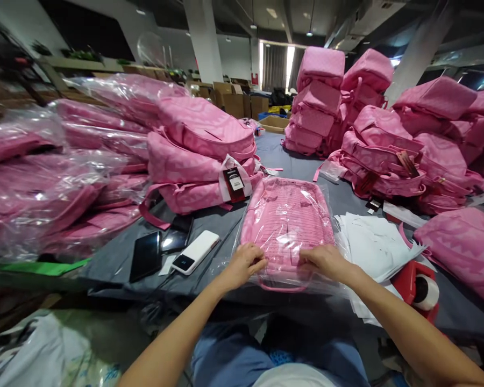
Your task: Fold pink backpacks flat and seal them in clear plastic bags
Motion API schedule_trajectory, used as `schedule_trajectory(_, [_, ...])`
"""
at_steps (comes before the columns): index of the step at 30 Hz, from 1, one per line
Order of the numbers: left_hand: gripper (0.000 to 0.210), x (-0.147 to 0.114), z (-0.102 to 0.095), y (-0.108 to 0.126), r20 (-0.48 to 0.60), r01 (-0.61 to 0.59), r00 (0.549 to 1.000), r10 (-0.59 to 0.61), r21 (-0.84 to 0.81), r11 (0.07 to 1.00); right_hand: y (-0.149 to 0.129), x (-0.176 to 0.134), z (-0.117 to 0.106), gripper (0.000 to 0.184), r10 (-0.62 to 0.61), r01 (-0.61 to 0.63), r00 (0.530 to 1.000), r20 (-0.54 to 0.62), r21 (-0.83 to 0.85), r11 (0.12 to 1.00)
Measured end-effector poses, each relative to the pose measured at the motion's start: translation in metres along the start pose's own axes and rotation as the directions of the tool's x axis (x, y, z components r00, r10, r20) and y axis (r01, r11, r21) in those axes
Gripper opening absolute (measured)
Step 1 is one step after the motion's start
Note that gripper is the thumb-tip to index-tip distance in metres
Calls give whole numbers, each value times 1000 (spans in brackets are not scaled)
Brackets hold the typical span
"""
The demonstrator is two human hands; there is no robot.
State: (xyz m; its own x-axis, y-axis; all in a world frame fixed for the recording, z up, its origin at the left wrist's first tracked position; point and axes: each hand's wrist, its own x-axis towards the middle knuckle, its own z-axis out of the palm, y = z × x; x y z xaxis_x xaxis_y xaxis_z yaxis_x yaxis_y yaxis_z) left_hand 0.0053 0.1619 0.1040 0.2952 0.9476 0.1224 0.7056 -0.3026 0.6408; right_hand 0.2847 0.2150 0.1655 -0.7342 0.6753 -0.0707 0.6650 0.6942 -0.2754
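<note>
Backpack (287, 207), pink, ribbed across, in glossy clear plastic (286, 240)

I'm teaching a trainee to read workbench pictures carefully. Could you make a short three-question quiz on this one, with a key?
1. Multiple choice: the left hand and right hand are both touching what?
A) a black phone
B) a wrapped pink bag
C) a cardboard box

2. True or false: the white device with a small display lies to the left of the wrapped pink bag.

3. Short answer: on the right half of the table, what lies between the wrapped pink bag and the red tape dispenser?

Key: 1. B. 2. True. 3. Loose white papers.
</note>
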Motion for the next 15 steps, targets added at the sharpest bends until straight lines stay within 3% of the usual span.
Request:
schedule_trajectory(2, [28,1,-1,-1,9,3,1000,-3,-4,1000,7,1,0,16,127,-130,990,-68,-41,991])
schedule_trajectory(5, [30,2,-2,-3,26,-4,1000,4,-15,1000,15,-16,2,24,287,-307,923,-258,-41,951])
schedule_trajectory(8, [30,3,0,-5,34,-2,999,3,-22,1000,7,-34,16,14,203,-207,909,-364,28,978])
schedule_trajectory(10, [30,3,1,-6,38,-1,999,1,-15,1000,-5,-35,28,15,145,-139,938,-315,42,989])
schedule_trajectory(12, [31,4,0,-5,44,-6,999,6,-6,1000,-16,-26,36,22,196,-195,957,-214,26,980])
schedule_trajectory(15, [28,-2,-7,-3,55,-40,998,40,-2,999,-21,-9,35,29,312,-314,946,-88,-5,949])
